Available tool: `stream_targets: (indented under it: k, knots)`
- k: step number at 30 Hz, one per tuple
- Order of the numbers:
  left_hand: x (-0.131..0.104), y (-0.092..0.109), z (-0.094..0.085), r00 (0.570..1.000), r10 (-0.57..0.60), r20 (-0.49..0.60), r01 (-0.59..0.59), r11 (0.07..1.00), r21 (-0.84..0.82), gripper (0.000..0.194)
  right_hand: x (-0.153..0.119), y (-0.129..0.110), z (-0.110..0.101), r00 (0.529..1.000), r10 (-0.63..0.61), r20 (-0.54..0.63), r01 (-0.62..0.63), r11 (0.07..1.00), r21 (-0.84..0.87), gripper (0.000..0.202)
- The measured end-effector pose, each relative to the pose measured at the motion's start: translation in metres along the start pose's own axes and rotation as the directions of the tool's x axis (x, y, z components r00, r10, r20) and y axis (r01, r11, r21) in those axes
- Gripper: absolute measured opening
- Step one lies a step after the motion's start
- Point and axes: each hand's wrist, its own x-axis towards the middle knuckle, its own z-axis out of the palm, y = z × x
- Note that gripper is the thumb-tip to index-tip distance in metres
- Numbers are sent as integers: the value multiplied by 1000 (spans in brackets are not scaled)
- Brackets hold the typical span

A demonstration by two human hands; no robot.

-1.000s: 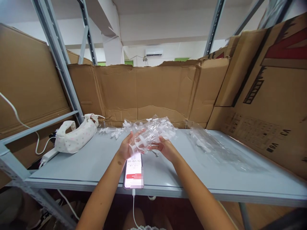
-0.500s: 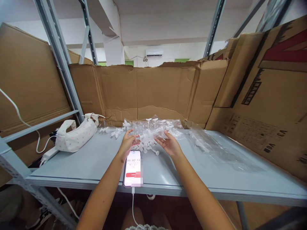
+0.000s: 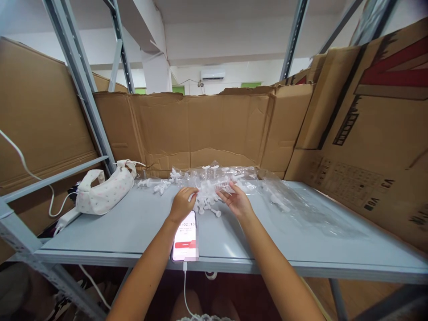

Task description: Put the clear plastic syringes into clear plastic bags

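My right hand [image 3: 238, 201] holds a clear plastic syringe [image 3: 220, 183] between thumb and fingers, tilted, over a pile of small white plastic parts [image 3: 203, 205]. At the syringe's left end, the fingers of my left hand [image 3: 182, 205] are pinched together, back of the hand upward. Whatever lies between those fingertips is hidden. A loose white plunger-like piece [image 3: 216, 212] sticks out at the front of the pile. Just below my left wrist a phone [image 3: 185, 240] lies on the shelf with a timer on its screen.
Clear plastic bags [image 3: 234, 171] with more white parts lie along the back. Another clear bag [image 3: 301, 207] stretches to the right. A patterned white pouch [image 3: 103, 194] and a white power strip [image 3: 67, 218] sit left. Cardboard [image 3: 207, 125] walls the grey shelf [image 3: 133, 236]; a cable [image 3: 185, 285] hangs from the phone.
My left hand has turned over and moved slightly right, its fingers closing at the syringe's left end. My right hand keeps its hold nearly still. The view has shifted slightly.
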Motion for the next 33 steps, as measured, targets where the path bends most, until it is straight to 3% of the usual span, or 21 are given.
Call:
stream_targets:
  k: [3, 5, 7, 10, 15, 20, 27, 33]
  knots:
    - [1, -4, 1, 990, -143, -14, 143, 990, -14, 34, -4, -1, 3, 1000, 19, 14, -19, 1000, 12, 21]
    - [4, -6, 0, 960, -280, -2, 279, 955, -96, 44, -5, -1, 5, 999, 38, 26, -39, 999, 31, 20]
    - [6, -5, -3, 915, -397, 68, 402, 892, -208, 45, -7, -2, 7, 997, 54, 46, -55, 998, 28, 20]
    - [8, 0, -7, 876, -442, 193, 481, 827, -291, 42, -7, -3, 7, 995, 66, 71, -68, 997, 25, 20]
    - [5, 8, -11, 884, -333, 327, 445, 811, -378, 54, -8, -6, 8, 993, 70, 97, -71, 997, 9, 22]
    - [4, 4, -8, 849, -390, 356, 503, 803, -319, 58, -12, -5, 12, 980, 111, 163, -105, 993, -45, 24]
    - [7, 3, -6, 906, -377, 192, 423, 827, -371, 55, -13, -8, 12, 994, 38, 101, -28, 995, -93, 36]
    - [10, 3, -11, 923, -382, 30, 357, 829, -431, 53, -10, -11, 7, 999, -6, 47, 11, 995, -102, 38]
